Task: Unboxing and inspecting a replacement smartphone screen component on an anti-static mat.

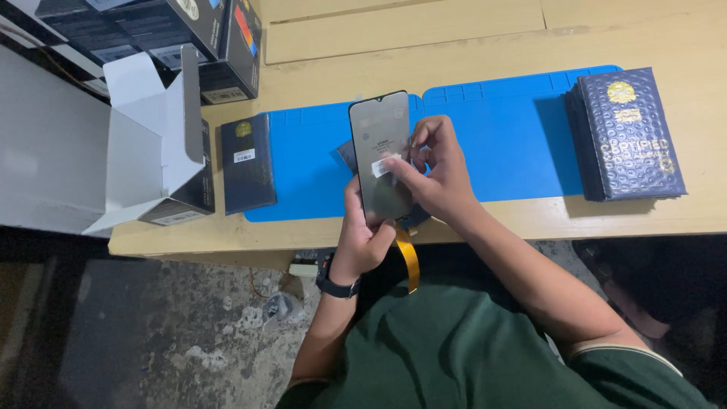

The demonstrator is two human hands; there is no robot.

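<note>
A dark phone screen panel [381, 144] stands upright over the blue work mat [500, 136], with an orange flex ribbon [408, 261] hanging from its lower end. My left hand [362, 238] grips the panel's lower part from below; a black watch sits on that wrist. My right hand [433, 170] rests against the panel's right side, thumb and fingers pinching a small white sticker [384, 165] on its surface.
A stack of dark blue padded pouches [625, 132] lies at the mat's right end. A flat dark package [247, 163] lies at its left end. An open white-lined carton [155, 144] and black boxes [189, 38] stand at the far left. The wooden table edge [227, 246] runs below.
</note>
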